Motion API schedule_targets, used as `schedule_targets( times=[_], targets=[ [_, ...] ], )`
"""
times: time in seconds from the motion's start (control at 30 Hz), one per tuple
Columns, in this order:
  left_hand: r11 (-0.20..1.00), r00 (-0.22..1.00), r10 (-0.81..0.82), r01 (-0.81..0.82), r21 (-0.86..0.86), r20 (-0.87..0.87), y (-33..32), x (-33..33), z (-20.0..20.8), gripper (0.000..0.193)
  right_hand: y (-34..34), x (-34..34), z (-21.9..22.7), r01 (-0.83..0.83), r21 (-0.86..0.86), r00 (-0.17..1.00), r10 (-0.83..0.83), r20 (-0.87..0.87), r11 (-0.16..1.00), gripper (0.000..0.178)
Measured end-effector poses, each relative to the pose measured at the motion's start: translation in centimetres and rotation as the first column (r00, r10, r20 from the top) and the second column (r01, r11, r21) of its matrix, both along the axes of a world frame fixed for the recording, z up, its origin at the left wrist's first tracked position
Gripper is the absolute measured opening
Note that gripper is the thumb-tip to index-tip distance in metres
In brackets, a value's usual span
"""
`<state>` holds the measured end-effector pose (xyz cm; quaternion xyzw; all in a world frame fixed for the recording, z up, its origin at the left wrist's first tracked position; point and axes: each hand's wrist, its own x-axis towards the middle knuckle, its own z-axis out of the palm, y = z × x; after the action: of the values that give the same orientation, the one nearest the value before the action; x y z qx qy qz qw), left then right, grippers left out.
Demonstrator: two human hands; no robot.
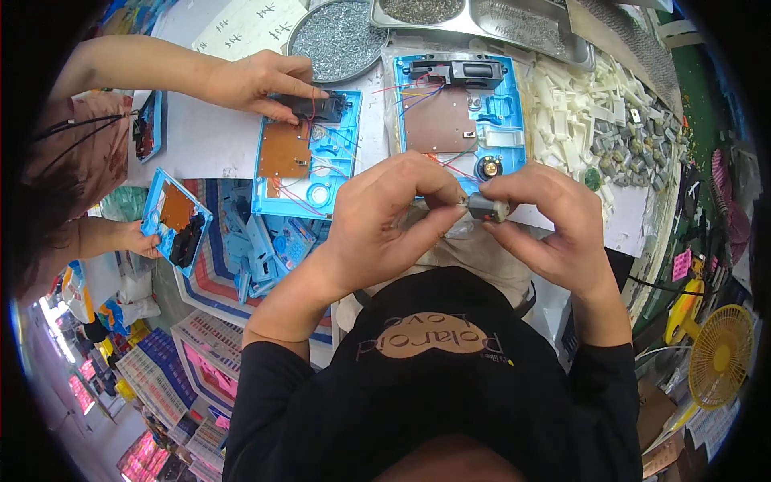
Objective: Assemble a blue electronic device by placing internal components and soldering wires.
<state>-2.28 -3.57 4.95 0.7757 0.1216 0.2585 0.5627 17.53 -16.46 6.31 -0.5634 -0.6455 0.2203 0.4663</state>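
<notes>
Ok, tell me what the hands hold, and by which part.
A small grey motor-like part: the right hand grips it near its white end, the left hand pinches at the opposite end; exact contact unclear.

Before a pan (341,81), one casing (344,143) lies left of another casing (504,107), with motors (630,146) farther right.

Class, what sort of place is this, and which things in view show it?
Probably a small-electronics assembly workshop: an opened blue casing with wires, heaped small metal pieces and piled white plastic parts.
</notes>
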Motion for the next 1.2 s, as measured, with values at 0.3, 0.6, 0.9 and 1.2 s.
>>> schedule_targets(
  times=[0.3, 0.6, 0.9, 1.2],
  targets=[
    [0.997, 0.998, 0.049, -0.050, 0.060, 0.025, -0.3, 1.2, -0.7, 0.020, -0.1, 0.7, -1.3, -0.024, 0.093, 1.000, 0.023, 0.010, 0.995, 0.040],
    [0.995, 0.999, 0.036, -0.033, 0.096, -0.033, -0.7, 0.9, -0.9, 0.021, -0.3, 0.7, -1.5, -0.044, 0.084, 0.999, 0.043, 0.011, 0.996, 0.041],
    [0.978, 0.986, 0.166, -0.166, 0.123, 0.012, -1.6, 1.0, -1.4, 0.022, -0.4, 0.8, -1.0, -0.035, 0.043, 0.999, 0.034, 0.007, 0.998, 0.040],
    [0.958, 0.957, 0.281, -0.284, 0.038, 0.079, -1.9, 2.8, -1.4, 0.027, -1.7, 2.7, -1.0, 0.131, -0.031, 0.991, -0.132, -0.026, 0.991, 0.036]
  ],
)
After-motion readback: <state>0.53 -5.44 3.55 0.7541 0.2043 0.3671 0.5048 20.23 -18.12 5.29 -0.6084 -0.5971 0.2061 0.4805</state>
